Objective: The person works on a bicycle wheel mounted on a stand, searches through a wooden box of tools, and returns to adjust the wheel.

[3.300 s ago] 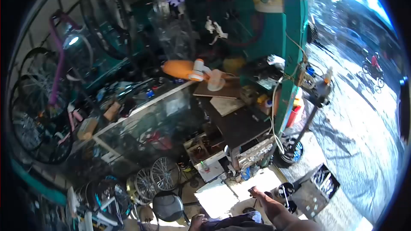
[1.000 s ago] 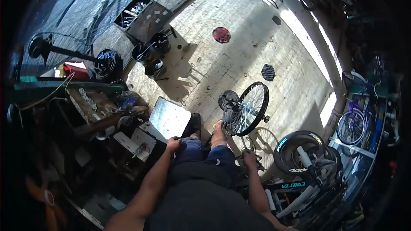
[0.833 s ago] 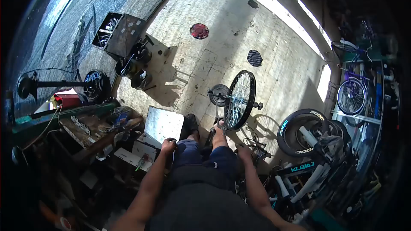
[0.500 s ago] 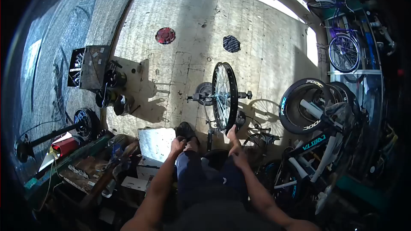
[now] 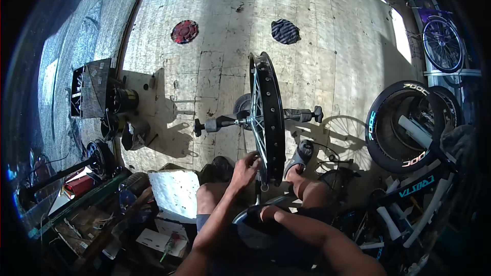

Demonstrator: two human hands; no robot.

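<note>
A spoked bicycle wheel (image 5: 268, 117) with a black rim and no tyre stands upright in a stand (image 5: 302, 115), whose dark arms reach out on both sides of the hub. My left hand (image 5: 246, 170) is at the lower left of the rim, its fingers bent close to the spokes; what they grip, if anything, is too small to tell. Lower down, my right hand (image 5: 269, 213) is over a dark rounded seat (image 5: 255, 225) between my legs. Its fingers are mostly hidden.
Tyres (image 5: 376, 122) and a bicycle frame (image 5: 417, 186) lie at the right. On the left are a metal box (image 5: 95, 89), buckets (image 5: 125, 100) and a cluttered bench (image 5: 84, 230). A white board (image 5: 175, 194) lies beside my left leg. Two round mats (image 5: 184, 31) are on the floor.
My view has swung from the bench to the floor and come closer to the wheel. My left hand has moved from my knee to the rim; my right hand has moved down to the seat.
</note>
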